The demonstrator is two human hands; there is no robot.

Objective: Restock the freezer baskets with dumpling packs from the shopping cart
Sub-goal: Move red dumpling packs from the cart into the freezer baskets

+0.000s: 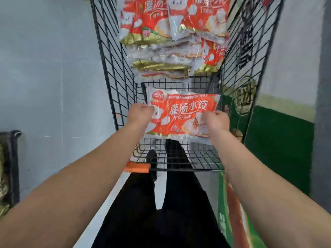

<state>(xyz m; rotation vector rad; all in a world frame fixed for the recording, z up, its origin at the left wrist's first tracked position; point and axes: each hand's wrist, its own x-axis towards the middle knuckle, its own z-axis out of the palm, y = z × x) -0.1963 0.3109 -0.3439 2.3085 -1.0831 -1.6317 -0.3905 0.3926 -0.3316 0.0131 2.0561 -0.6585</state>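
Note:
An orange and white dumpling pack (184, 113) is held flat above the near end of the black wire shopping cart (114, 72). My left hand (140, 114) pinches its left edge and my right hand (217, 123) grips its lower right corner. Further in, a stack of several more dumpling packs (172, 38) fills the cart. No freezer basket is clearly in view.
The cart's folding seat grid (177, 158) and orange handle piece (137, 167) sit below the held pack, above my dark trousers and shoes. A green and white wall (279, 140) runs close on the right. Grey floor lies left, with a dark bin edge (12, 167) at far left.

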